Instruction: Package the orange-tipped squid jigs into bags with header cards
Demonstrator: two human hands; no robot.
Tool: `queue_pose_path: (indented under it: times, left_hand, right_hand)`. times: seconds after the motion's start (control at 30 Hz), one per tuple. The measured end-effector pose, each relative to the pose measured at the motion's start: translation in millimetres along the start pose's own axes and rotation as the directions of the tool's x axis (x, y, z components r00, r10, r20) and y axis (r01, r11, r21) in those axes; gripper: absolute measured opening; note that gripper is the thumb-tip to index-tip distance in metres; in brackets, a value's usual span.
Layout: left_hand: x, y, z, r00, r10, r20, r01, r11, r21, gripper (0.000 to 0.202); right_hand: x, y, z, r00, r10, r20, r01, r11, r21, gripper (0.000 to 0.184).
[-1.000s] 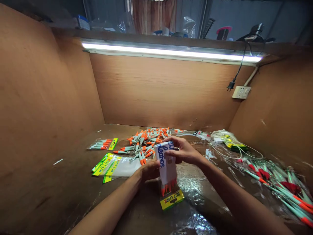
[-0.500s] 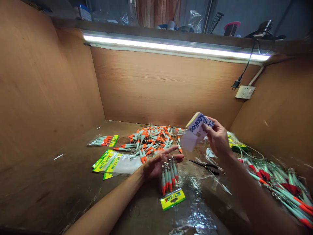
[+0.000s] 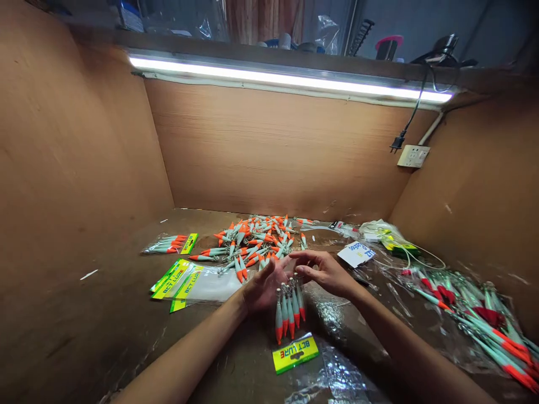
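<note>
A row of several pale-green lures with orange tips (image 3: 288, 308) lies across the open palm and fingers of my left hand (image 3: 263, 287). My right hand (image 3: 322, 270) is beside them, its fingers curled toward the metal tops of the lures, apparently touching them. Below the lures a yellow "BCT LURE" header card (image 3: 295, 353) sits on a clear bag on the table. The white card block with blue writing (image 3: 356, 253) lies on the table to the right, out of both hands.
A heap of loose lures (image 3: 252, 238) lies at the back centre. Empty yellow-headed bags (image 3: 185, 280) and one filled pack (image 3: 168, 244) are at the left. More lures and plastic wrap (image 3: 475, 314) crowd the right. Brown walls enclose three sides.
My right hand has set the white card block down on the table at the right and come back to the lures on my left hand.
</note>
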State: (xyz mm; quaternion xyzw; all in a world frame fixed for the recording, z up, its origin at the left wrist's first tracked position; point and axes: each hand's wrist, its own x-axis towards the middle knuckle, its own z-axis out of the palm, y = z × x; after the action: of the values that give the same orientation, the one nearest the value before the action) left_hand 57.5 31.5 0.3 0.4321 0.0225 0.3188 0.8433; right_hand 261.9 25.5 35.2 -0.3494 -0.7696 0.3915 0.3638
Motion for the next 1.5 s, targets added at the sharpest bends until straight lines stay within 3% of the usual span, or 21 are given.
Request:
queue_pose_path:
  times: [0.1,0.2,0.27,0.33,0.4,0.47,0.53,0.57,0.63,0.77,0.93,1.13,1.5]
  left_hand:
    - [-4,0,-7.3,0.990,-0.125,-0.070,0.126,0.992,0.023,0.091]
    - [-7,1,-21.3,0.931,-0.277,-0.239,0.313,0.941,0.127,0.096]
    - [-7,3,-28.2,0.893,-0.245,-0.378,0.358,0.896,0.264,0.101]
    - [-6,4,-27.9,0.868,-0.098,-0.487,0.356,0.805,0.474,0.098]
    - [-8,2,-18.2,0.865,0.104,-0.490,0.348,0.580,0.736,0.085]
    - [-13,-4,-1.1,0.895,0.248,-0.371,0.320,0.225,0.920,0.064]
    - [-22,-15,18.0,0.926,0.247,-0.286,0.314,-0.081,0.946,0.041]
    - [-26,-20,25.9,0.931,0.222,-0.289,0.330,-0.173,0.928,0.034]
    - [-35,-32,35.5,0.946,0.156,-0.283,0.316,-0.268,0.910,0.036]
    - [-44,-47,28.9,0.967,0.119,-0.224,0.249,-0.276,0.928,0.054]
    - [-48,-53,15.0,0.973,0.119,-0.196,0.219,-0.232,0.948,0.055]
    - [-48,-56,19.3,0.977,0.119,-0.178,0.205,-0.273,0.940,0.055]
    - [-49,-63,15.3,0.968,0.196,-0.155,0.207,-0.287,0.935,0.054]
  right_hand:
    - [2,17,-4,0.989,0.087,-0.121,-0.079,0.994,0.072,0.033]
    - [-10,32,-12,0.950,0.136,-0.281,-0.136,0.991,0.022,0.031]
    - [-23,40,-15,0.930,0.201,-0.307,-0.210,0.978,0.006,0.030]
    - [-40,46,-16,0.920,0.268,-0.288,-0.288,0.957,-0.028,0.029]
    - [-55,50,-17,0.919,0.309,-0.245,-0.346,0.931,-0.121,0.027]
    - [-68,52,-18,0.931,0.310,-0.193,-0.353,0.898,-0.262,0.022]
    - [-77,52,-20,0.952,0.260,-0.161,-0.303,0.871,-0.386,0.016]
    - [-80,52,-21,0.964,0.219,-0.152,-0.264,0.865,-0.427,0.014]
    - [-83,52,-24,0.981,0.137,-0.138,-0.186,0.866,-0.464,0.013]
    - [-84,56,-27,0.994,0.084,-0.065,-0.104,0.894,-0.435,0.009]
    - [-84,59,-25,0.996,0.089,-0.023,-0.090,0.900,-0.426,0.010]
    - [-85,49,-24,0.997,0.056,0.052,-0.027,0.894,-0.447,0.014]
    - [-83,47,-18,0.995,0.100,0.012,-0.087,0.910,-0.406,0.011]
